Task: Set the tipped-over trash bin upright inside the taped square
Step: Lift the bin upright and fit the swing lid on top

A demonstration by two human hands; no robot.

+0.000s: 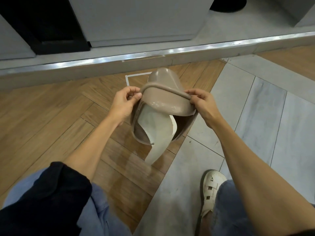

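A taupe plastic trash bin (163, 80) is tilted with its mouth toward me, its base over the white taped square (127, 79) on the wooden floor. Its taupe swing lid (167, 103) and a cream inner flap (156, 133) hang out of the opening. My left hand (124, 103) pinches the left end of the lid's rim. My right hand (199, 101) pinches the right end. Most of the taped square is hidden behind the bin and my hands.
A grey raised step with a metal edge strip (153, 55) runs across just beyond the square. Grey cabinets (139, 19) stand on it. Pale floor tiles (255, 108) lie to the right. My sandalled foot (211, 189) and knees are at the bottom.
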